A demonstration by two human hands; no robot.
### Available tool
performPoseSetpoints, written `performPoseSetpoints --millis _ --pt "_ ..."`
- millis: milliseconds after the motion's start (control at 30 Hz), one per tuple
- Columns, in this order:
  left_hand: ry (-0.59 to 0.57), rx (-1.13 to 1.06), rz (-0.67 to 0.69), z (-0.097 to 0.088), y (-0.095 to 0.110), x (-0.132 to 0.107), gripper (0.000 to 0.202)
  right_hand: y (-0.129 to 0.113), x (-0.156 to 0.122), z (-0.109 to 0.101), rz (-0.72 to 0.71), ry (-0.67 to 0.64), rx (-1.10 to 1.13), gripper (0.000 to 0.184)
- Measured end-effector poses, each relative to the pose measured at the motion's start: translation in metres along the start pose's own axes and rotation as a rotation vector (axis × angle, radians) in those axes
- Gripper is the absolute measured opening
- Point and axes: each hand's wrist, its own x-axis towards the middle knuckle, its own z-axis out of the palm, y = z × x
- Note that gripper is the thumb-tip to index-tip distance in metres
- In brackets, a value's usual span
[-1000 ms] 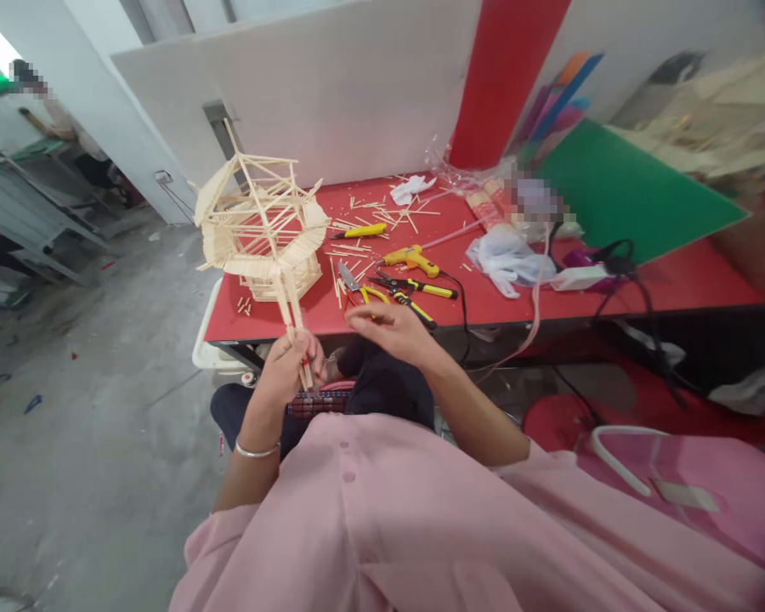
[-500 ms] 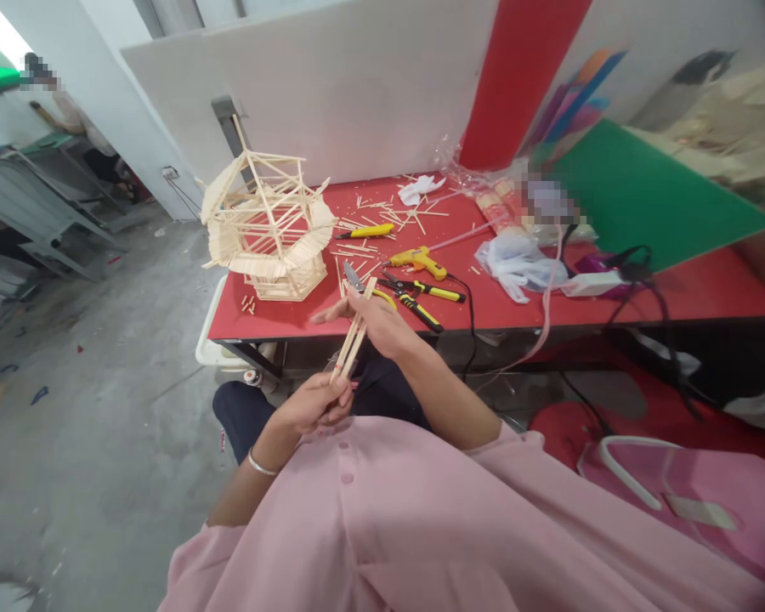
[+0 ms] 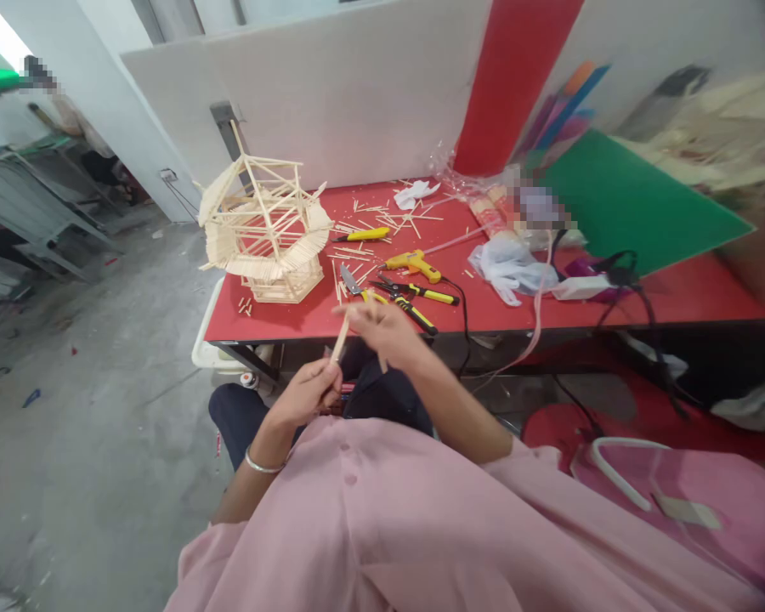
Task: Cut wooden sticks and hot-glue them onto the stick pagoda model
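My left hand (image 3: pixel 306 395) is closed around the lower end of a few thin wooden sticks (image 3: pixel 340 347), held over my lap below the table's front edge. My right hand (image 3: pixel 382 330) sits at the sticks' upper end with its fingers curled on them; it is blurred by motion. A small house model of wooden sticks (image 3: pixel 264 228) stands on the left end of the red table (image 3: pixel 548 297), apart from both hands.
On the table lie a yellow glue gun (image 3: pixel 414 265), yellow-handled pliers and cutters (image 3: pixel 399 297), a yellow knife (image 3: pixel 363 235), scattered sticks, plastic bags (image 3: pixel 507 259), black cables and a green board (image 3: pixel 631 200). A white panel stands behind. Concrete floor lies to the left.
The sticks swung from pointing up by the model to tilted over my lap. My left hand dropped lower, then rose slightly. My right hand came onto the sticks' upper end.
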Motion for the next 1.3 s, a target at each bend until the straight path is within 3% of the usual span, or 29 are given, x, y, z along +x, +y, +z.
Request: performPoseSetpoints --millis 67,133,200,300,400,467,533,600,667,733,767,833,933,1100,1300 --pt "-0.03 0.03 -0.012 0.006 -0.002 0.004 0.051 0.015 -0.004 0.026 0.058 -0.024 0.097 0.063" --pt "-0.029 0.085 -0.01 0.004 -0.006 0.002 0.052 0.02 -0.001 0.029 0.058 0.061 0.195 0.062" --pt "-0.017 0.21 -0.023 -0.011 -0.015 -0.013 0.053 0.014 0.006 0.011 -0.008 0.202 0.265 0.061" --pt "0.024 0.53 -0.199 -0.058 -0.037 -0.06 0.056 -0.006 0.01 -0.035 -0.157 0.408 0.341 0.06" --pt "0.24 1.112 -0.492 -0.114 -0.063 -0.128 0.036 -0.017 0.002 -0.06 -0.251 0.435 0.303 0.058" --pt "0.504 1.45 -0.68 -0.14 -0.07 -0.165 0.053 -0.012 -0.005 -0.051 -0.258 0.346 0.272 0.055" --pt "0.709 1.49 -0.551 -0.146 -0.065 -0.178 0.068 -0.001 -0.009 -0.024 -0.203 0.215 0.305 0.053" --pt "0.672 1.232 -0.254 -0.131 -0.048 -0.161 0.068 0.011 -0.007 0.015 -0.097 0.05 0.396 0.052" --pt "0.511 0.829 0.027 -0.099 -0.025 -0.121 0.069 0.019 0.0 0.053 0.019 -0.14 0.482 0.052" --pt "0.255 0.439 0.165 -0.06 -0.002 -0.072 0.071 0.022 0.012 0.078 0.057 -0.22 0.529 0.055" --pt "0.222 0.324 0.177 -0.042 0.007 -0.048 0.065 0.022 0.02 0.084 0.06 -0.231 0.543 0.056" --pt "0.247 0.207 0.125 -0.014 0.02 -0.007 0.052 0.02 0.035 0.082 0.035 -0.193 0.538 0.057" --pt "0.278 0.05 0.088 0.001 0.028 0.033 0.052 0.018 0.053 0.056 -0.042 -0.036 0.368 0.059" --pt "0.249 -0.056 0.087 -0.005 0.027 0.06 0.052 0.031 0.053 0.019 -0.064 0.089 0.001 0.056" --pt "0.273 -0.018 0.134 -0.014 0.023 0.072 0.046 0.044 0.046 0.013 0.014 0.144 -0.053 0.055"
